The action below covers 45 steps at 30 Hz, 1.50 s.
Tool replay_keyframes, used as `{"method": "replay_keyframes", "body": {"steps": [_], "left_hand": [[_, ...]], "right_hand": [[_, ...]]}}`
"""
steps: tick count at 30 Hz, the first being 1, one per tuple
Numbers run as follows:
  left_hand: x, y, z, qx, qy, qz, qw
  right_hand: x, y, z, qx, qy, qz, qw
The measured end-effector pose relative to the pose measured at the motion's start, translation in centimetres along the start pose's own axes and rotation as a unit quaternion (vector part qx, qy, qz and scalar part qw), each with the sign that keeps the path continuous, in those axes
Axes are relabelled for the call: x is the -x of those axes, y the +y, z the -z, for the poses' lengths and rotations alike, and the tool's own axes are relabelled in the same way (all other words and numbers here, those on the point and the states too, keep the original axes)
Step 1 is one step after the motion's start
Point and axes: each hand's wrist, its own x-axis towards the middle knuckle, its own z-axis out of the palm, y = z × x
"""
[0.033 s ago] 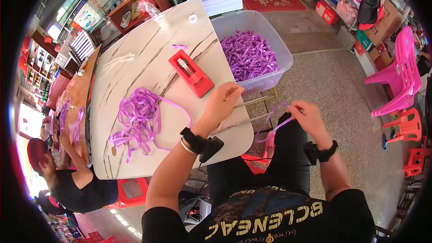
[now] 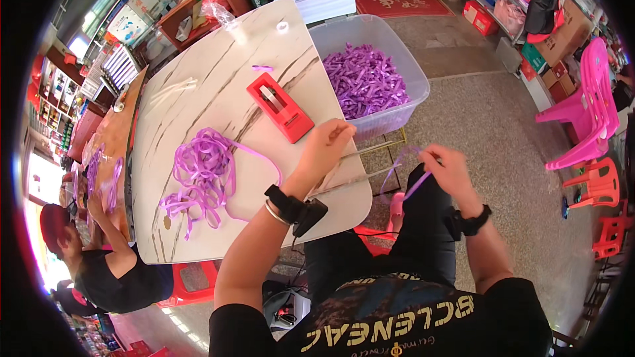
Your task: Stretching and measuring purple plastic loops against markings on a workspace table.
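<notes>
My left hand point(image 2: 329, 149) is at the right edge of the marble-patterned table, just below a red tape dispenser point(image 2: 280, 107). Its fingers are curled inward, and whatever they may hold is hidden. Past the table edge, over my leg, my right hand point(image 2: 446, 170) pinches a purple ribbon point(image 2: 418, 185) that hangs in a loose loop. Two thin metal rods point(image 2: 376, 173) jut out from the table edge between the hands. On the table to the left lies a tangled heap of purple ribbon point(image 2: 205, 165), one strand trailing toward my left forearm.
A clear plastic bin point(image 2: 418, 96) holding many short purple ribbon pieces point(image 2: 367, 82) stands against the table's right side. A small purple piece point(image 2: 262, 68) lies behind the dispenser. Pink chairs point(image 2: 589, 106) stand at right; another person point(image 2: 109, 264) sits at far left.
My right hand has shifted slightly left, and the ribbon loop in it has swung a little. My left hand has moved slightly left and up.
</notes>
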Motion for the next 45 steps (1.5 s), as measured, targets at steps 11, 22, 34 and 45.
{"method": "replay_keyframes", "body": {"steps": [11, 22, 34, 45], "left_hand": [[-0.8, -2.2, -2.6, -0.071, 0.063, -0.107, 0.99], [-1.1, -2.2, -3.0, -0.132, 0.045, -0.077, 0.987], [-1.9, -2.5, -2.7, -0.208, -0.026, -0.08, 0.975], [-3.2, -2.5, -2.4, -0.193, -0.082, 0.008, 0.978]], "right_hand": [[-2.9, 3.2, -8.5, -0.37, -0.075, 0.015, 0.926], [-1.6, 2.0, -10.3, -0.396, -0.036, 0.002, 0.918], [3.0, 2.2, -7.7, -0.322, -0.137, 0.003, 0.937], [14.4, 0.7, -2.7, -0.079, -0.138, 0.19, 0.969]]}}
